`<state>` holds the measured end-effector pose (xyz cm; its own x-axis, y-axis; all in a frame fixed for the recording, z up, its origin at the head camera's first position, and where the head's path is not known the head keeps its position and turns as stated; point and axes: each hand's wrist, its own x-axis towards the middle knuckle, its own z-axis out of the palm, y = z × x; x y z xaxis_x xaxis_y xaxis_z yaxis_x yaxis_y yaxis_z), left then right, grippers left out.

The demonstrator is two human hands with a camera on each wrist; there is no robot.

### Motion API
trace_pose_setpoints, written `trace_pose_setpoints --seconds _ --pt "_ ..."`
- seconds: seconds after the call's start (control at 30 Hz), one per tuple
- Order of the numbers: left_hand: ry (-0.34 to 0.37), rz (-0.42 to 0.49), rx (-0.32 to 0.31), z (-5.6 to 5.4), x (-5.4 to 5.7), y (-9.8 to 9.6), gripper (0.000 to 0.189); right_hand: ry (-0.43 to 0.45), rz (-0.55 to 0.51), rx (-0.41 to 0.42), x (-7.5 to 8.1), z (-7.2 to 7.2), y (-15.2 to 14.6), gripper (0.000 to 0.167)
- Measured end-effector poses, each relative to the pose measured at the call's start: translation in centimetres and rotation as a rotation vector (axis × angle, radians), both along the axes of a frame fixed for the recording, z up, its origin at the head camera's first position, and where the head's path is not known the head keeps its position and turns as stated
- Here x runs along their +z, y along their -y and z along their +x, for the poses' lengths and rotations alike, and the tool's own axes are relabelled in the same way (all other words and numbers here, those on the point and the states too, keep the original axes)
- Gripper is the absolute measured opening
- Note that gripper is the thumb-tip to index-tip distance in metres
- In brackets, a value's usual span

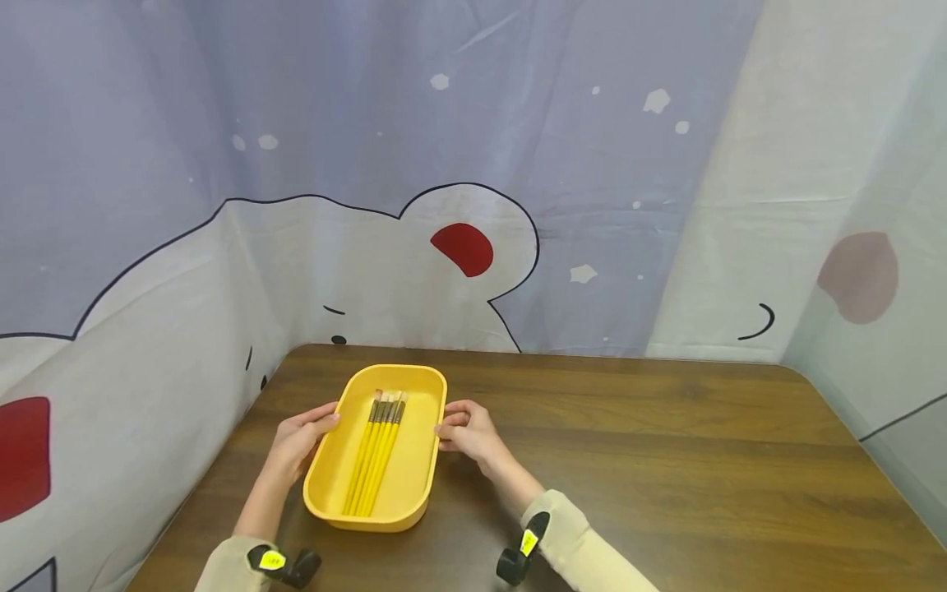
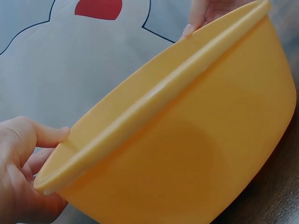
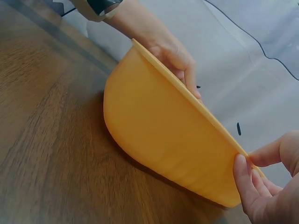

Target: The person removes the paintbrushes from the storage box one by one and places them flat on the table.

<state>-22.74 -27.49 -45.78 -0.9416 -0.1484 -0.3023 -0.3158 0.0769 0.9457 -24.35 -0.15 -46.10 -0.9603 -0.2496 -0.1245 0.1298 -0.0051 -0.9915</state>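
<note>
A yellow plastic tray point(image 1: 411, 477) with rounded corners and raised walls sits toward the left of the table, tilted slightly askew. Inside it several paintbrushes point(image 1: 375, 460) with yellow handles lie side by side, bristles toward the far end. My left hand point(image 1: 296, 437) grips the tray's left rim, thumb over the top edge and fingers round the outside. On the opposite side my right hand point(image 1: 470, 429) pinches the right rim between thumb and fingers. In the right wrist view the fingertips point(image 3: 240, 163) press against the outer wall. The brushes are hidden behind the walls in both wrist views.
The brown wood-grain table point(image 1: 666, 460) stretches away to the right of the tray. A printed curtain point(image 1: 592, 205) hangs behind the table's far edge and along both sides. Black wrist cameras point(image 1: 284, 566) are strapped over the light sleeves point(image 1: 592, 547).
</note>
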Motion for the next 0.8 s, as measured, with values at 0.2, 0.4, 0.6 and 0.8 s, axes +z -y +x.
trace_pose_setpoints --seconds 0.2,0.4,0.6,0.8 --pt "-0.012 -0.038 0.006 0.1 0.0 -0.9 0.058 -0.002 0.002 -0.005 0.0 0.2 -0.8 0.042" --pt "-0.021 -0.043 0.015 0.2 0.0 -1.7 0.055 -0.003 0.003 0.007 0.2 0.4 -1.7 0.044" --pt "-0.023 -0.036 0.005 0.2 0.0 -2.6 0.053 -0.004 0.005 0.002 0.2 0.6 -2.7 0.044" --pt "-0.028 -0.021 0.007 0.1 0.0 -3.5 0.052 -0.006 0.005 0.005 0.3 0.8 -3.6 0.044"
